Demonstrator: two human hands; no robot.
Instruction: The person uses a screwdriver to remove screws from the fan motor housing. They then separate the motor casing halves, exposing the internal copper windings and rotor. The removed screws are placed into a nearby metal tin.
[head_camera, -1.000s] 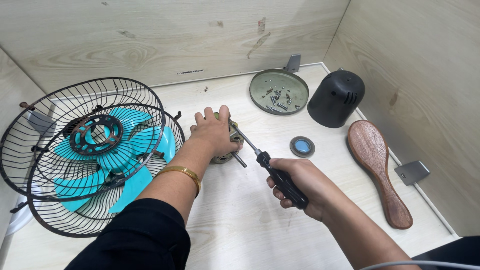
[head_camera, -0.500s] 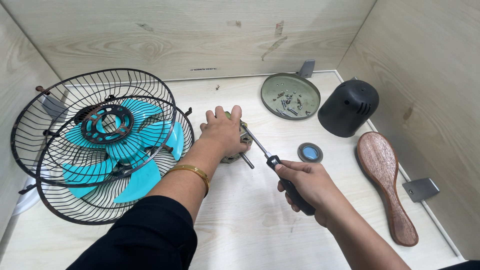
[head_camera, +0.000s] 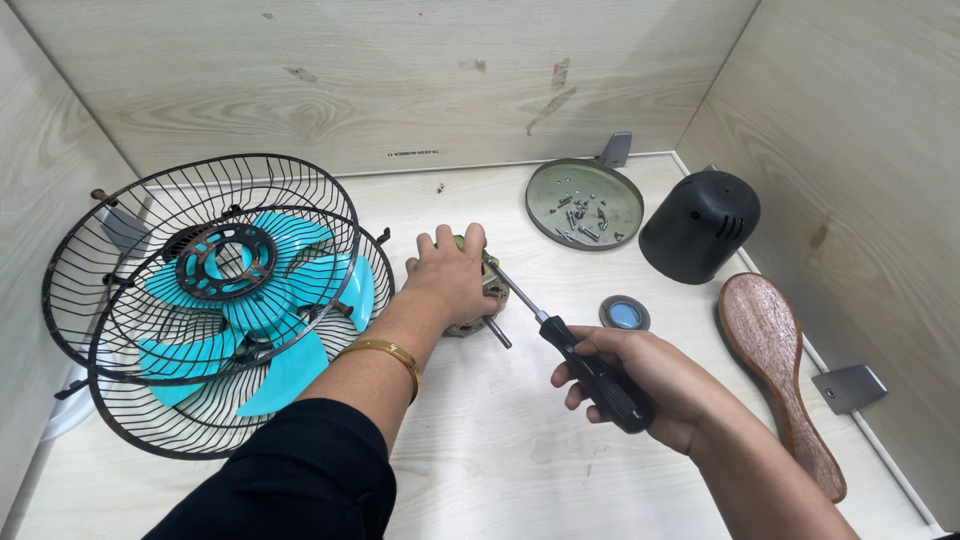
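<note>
Round metal fan motor (head_camera: 487, 300) flat on table; black-handled screwdriver (head_camera: 580, 360) angled, tip at motor.

Pale wood-grain worktop (head_camera: 500, 470); matching back wall (head_camera: 400, 80) and side walls; grey metal corner brackets (head_camera: 848, 388); even light.

Pale wooden tabletop (head_camera: 520, 440) with fan guards (head_camera: 190, 300), screw dish (head_camera: 585, 203), brush (head_camera: 780, 375).
</note>
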